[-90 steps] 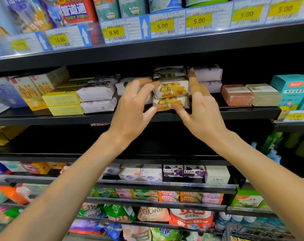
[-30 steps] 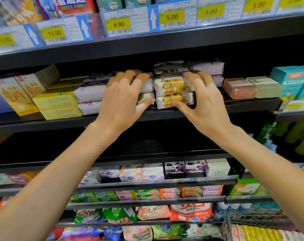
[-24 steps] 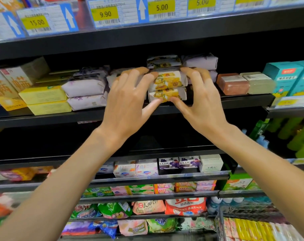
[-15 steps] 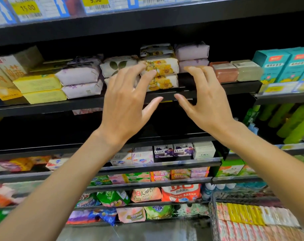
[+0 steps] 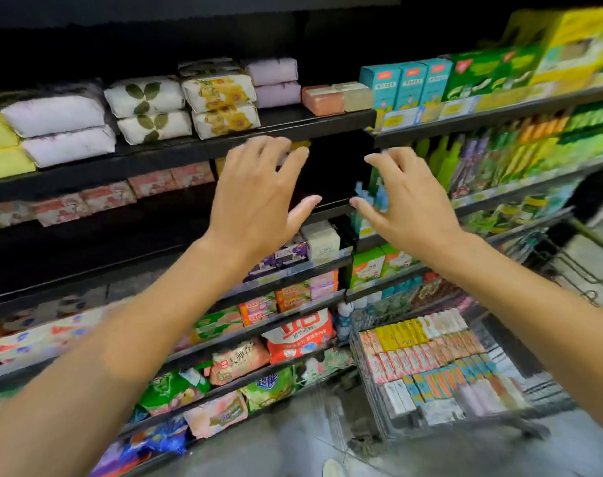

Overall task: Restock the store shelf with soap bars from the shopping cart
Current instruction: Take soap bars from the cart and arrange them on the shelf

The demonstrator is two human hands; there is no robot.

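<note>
Before the shelf (image 5: 245, 141), both hands (image 5: 258, 197) (image 5: 408, 204) hover, fingers (image 5: 295, 160) spread wide, holding nothing.

Both arms reach forward, left hand (image 5: 258, 197) and right hand (image 5: 408, 204) empty, fingers spread.

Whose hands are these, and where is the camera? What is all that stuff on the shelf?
The camera sits on a person's head and looks forward and down, so you see that person's own two arms. The left hand and the right hand are open in front of the shelf and hold nothing. On that shelf lie wrapped soap bars, stacked in twos. Down at the right stands a wire shopping cart with more packs standing in rows inside it.
</note>
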